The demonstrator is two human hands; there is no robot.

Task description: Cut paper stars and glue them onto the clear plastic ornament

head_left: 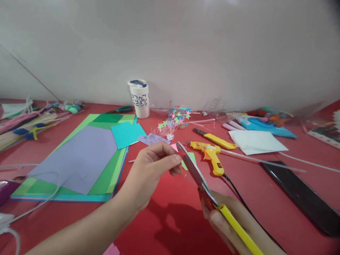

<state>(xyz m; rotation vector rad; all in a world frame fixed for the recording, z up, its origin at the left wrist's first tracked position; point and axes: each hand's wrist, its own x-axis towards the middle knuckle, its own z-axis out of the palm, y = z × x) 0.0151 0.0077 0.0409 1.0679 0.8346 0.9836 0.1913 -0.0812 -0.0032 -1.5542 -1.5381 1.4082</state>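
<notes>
My left hand (151,170) is raised over the red table (164,219), thumb and forefinger pinched on a tiny red paper scrap (181,153) at the scissor tips. My right hand (233,223), low at the right, grips scissors (198,177) with yellow handles; the blades point up and left and meet the scrap. Small pink and green paper pieces (186,156) lie on the table just behind the blades.
A stack of coloured paper sheets (79,159) lies at left, pipe cleaners (26,124) beyond it. A yellow glue gun (211,156), a yellow utility knife (215,140), white paper (256,141), a black phone (302,194), a white cup (139,98) and star confetti (175,118) surround the middle.
</notes>
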